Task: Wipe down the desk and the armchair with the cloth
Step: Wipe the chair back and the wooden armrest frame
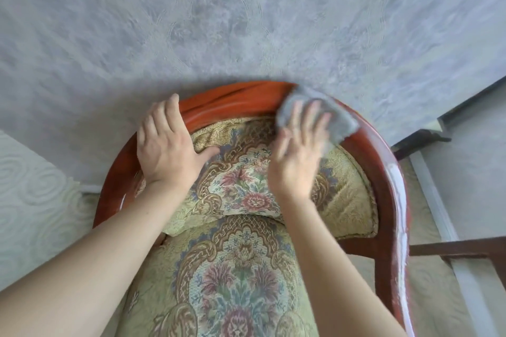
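The armchair has a curved red-brown wooden frame [235,102] and floral tapestry upholstery [241,180] on its back and seat. A grey cloth [339,117] lies over the top rail at the upper right of the backrest. My right hand [298,150] presses flat on the cloth with straight, spread fingers and looks motion-blurred. My left hand [167,145] rests on the left part of the top rail, fingers over the wood and thumb on the upholstery. The desk is not in view.
A grey textured wall [246,22] stands directly behind the chair. White scuffed paint marks the chair's right arm [397,186]. A dark wooden furniture frame [460,249] and a white baseboard [435,200] are at the right. A pale patterned surface [32,189] lies at the left.
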Available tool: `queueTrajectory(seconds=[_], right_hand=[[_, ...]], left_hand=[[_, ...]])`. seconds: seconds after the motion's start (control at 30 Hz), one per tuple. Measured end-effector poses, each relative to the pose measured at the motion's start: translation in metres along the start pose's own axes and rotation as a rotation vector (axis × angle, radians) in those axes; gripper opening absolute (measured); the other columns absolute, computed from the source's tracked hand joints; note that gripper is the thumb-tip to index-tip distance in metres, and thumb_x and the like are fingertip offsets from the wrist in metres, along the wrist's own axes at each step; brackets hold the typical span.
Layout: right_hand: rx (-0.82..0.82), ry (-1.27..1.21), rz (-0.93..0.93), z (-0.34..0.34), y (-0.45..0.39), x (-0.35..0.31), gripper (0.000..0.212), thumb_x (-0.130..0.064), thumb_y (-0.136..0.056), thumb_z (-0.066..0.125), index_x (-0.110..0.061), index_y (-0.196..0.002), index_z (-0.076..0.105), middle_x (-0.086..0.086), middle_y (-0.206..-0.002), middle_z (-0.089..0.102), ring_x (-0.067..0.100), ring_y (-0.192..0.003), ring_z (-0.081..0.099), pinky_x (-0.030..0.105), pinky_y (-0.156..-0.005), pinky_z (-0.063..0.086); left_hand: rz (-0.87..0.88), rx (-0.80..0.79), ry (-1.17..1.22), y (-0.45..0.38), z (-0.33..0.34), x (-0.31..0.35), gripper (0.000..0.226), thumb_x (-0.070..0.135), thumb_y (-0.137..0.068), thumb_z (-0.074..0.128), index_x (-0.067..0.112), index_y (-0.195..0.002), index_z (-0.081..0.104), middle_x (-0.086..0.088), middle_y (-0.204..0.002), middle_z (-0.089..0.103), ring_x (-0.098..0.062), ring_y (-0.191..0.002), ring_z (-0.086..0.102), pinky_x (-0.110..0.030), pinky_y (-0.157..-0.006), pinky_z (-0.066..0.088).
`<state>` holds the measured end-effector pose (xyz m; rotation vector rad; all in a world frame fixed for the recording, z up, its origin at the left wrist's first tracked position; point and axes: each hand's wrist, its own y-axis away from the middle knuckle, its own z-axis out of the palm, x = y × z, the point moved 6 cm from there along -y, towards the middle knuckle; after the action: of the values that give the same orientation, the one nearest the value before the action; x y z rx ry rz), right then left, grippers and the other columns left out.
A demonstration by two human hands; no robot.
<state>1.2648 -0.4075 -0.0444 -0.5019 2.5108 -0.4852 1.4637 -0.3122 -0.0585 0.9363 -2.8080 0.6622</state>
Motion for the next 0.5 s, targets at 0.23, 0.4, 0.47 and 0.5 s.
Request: queueTrajectory(seconds=[0.23, 0.4, 0.47, 0.5], right_hand=[[-0.261, 0.224, -0.313, 0.023, 0.022, 0.012, 0.050, -0.039, -0.106, 0.023, -0.029, -0.155, 0.031, -0.006, -0.160, 0.034, 0.017, -0.149, 0.026, 0.045, -0.122, 0.021], [-0.180, 0.241, -0.027, -0.012, 0.035, 0.072, 0.054, -0.040, -0.106, 0.015, -0.024, -0.155, 0.030, -0.002, -0.160, 0.033, 0.014, -0.150, 0.023, 0.046, -0.123, 0.020], [-0.143, 0.174, 0.049, -0.011, 0.042, 0.075, 0.056, -0.038, -0.105, 0.013, -0.017, -0.155, 0.030, 0.004, -0.161, 0.030, 0.017, -0.152, 0.016, 0.044, -0.124, 0.015], [-0.109, 0.116, 0.090, -0.006, 0.042, 0.070, 0.057, -0.036, -0.105, 0.013, -0.013, -0.155, 0.030, 0.008, -0.162, 0.029, 0.017, -0.153, 0.011, 0.043, -0.125, 0.011]], left_hand=[[0.014, -0.025, -0.038, 0.001, 0.000, 0.001, 0.131, 0.065, -0.049, 0.088, -0.002, -0.145, 0.030, -0.027, -0.141, 0.047, -0.047, -0.131, 0.047, -0.054, -0.107, 0.039], [0.005, -0.013, -0.032, 0.000, 0.002, 0.001, 0.131, 0.063, -0.048, 0.090, -0.002, -0.145, 0.030, -0.027, -0.141, 0.047, -0.047, -0.129, 0.048, -0.054, -0.107, 0.040], [-0.003, -0.006, -0.025, 0.000, 0.003, 0.002, 0.131, 0.063, -0.048, 0.091, -0.002, -0.145, 0.030, -0.028, -0.142, 0.046, -0.047, -0.134, 0.044, -0.054, -0.108, 0.037], [-0.006, -0.004, -0.023, 0.000, 0.003, 0.003, 0.132, 0.063, -0.048, 0.091, -0.002, -0.146, 0.029, -0.028, -0.142, 0.045, -0.047, -0.136, 0.042, -0.054, -0.109, 0.036]])
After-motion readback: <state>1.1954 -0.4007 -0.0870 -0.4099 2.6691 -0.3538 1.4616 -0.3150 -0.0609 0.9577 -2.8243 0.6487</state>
